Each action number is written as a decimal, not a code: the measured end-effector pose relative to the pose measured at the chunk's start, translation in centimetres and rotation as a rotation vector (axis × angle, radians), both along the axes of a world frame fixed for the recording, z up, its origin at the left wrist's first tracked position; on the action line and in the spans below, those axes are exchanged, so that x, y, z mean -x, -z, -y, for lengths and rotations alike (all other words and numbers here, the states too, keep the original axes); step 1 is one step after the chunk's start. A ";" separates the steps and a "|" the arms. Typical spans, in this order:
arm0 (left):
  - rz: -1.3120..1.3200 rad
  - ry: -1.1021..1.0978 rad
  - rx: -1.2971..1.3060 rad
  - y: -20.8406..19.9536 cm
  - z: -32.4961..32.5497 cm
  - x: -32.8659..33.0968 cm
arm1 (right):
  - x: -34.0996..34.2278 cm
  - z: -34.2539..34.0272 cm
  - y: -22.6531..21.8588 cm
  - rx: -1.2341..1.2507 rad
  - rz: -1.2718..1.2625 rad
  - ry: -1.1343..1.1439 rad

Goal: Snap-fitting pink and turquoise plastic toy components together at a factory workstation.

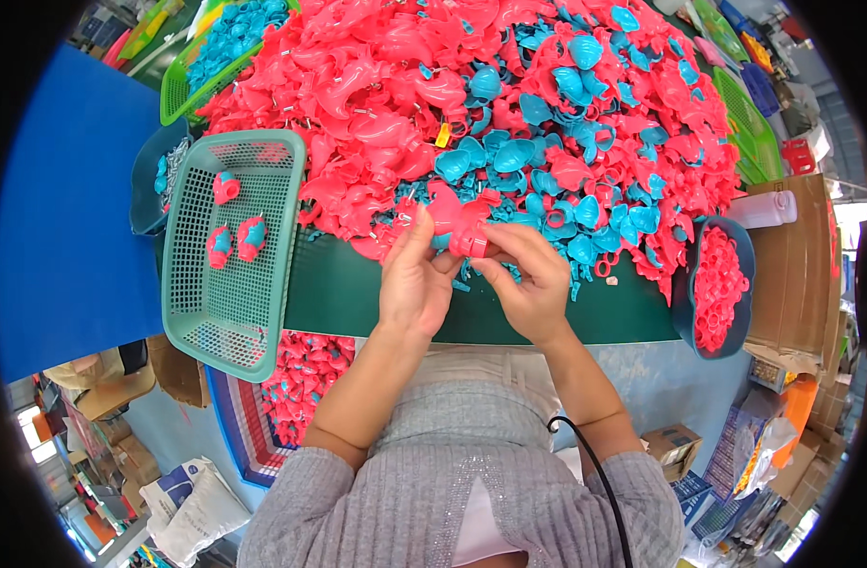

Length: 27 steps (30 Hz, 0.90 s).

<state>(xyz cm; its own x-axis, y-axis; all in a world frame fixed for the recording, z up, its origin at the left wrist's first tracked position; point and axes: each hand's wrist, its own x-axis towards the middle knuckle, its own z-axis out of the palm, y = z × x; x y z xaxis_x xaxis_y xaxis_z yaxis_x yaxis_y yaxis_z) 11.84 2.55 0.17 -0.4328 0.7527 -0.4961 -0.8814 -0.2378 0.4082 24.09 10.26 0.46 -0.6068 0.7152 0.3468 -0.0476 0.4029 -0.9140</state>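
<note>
Over the near edge of the pile, both my hands hold one small pink plastic toy part with a little blue on its underside. My left hand grips it from the left, thumb along its side. On its right end, the fingertips and thumb of my right hand pinch a pink piece beside the body. My fingers hide how the pieces join. Just beyond lie loose pink shells and blue shell pieces in a large heap.
A green mesh basket at left holds three pink-and-blue toys. Behind it sits a bowl with small metal parts. A dark bowl of pink rings stands at right, beside a cardboard box. Below the table is a crate of pink pieces.
</note>
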 end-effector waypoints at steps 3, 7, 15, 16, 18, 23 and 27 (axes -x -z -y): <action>-0.011 0.028 -0.052 0.0 0.2 -0.2 | -0.2 0.3 -0.5 0.012 -0.036 -0.013; -0.232 -0.022 -0.068 0.8 0.6 -1.2 | -0.4 0.8 0.1 -0.088 -0.036 0.016; -0.455 -0.176 0.023 1.6 1.4 0.4 | 1.6 0.8 2.7 0.160 -0.113 -0.021; -0.519 -0.216 0.043 2.2 1.9 1.6 | 2.1 0.0 1.7 0.051 0.013 -0.025; -0.470 -0.420 -0.004 1.5 2.6 5.3 | 2.9 -2.4 1.8 -0.062 0.142 -0.004; -0.111 -0.838 -0.122 -1.3 3.6 11.3 | 6.3 -6.4 4.5 -0.683 0.488 0.182; -0.114 -0.657 -0.147 0.2 3.6 9.5 | 7.1 -6.7 4.7 -0.716 0.624 0.134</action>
<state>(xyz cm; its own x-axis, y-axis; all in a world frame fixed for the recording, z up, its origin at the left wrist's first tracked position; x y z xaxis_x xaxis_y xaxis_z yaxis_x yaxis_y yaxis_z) 2.33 -1.09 -0.07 -0.8668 0.3718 -0.3323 -0.4881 -0.7691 0.4125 17.00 16.98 -4.26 -0.7589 0.5357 0.3702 0.4515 0.8426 -0.2937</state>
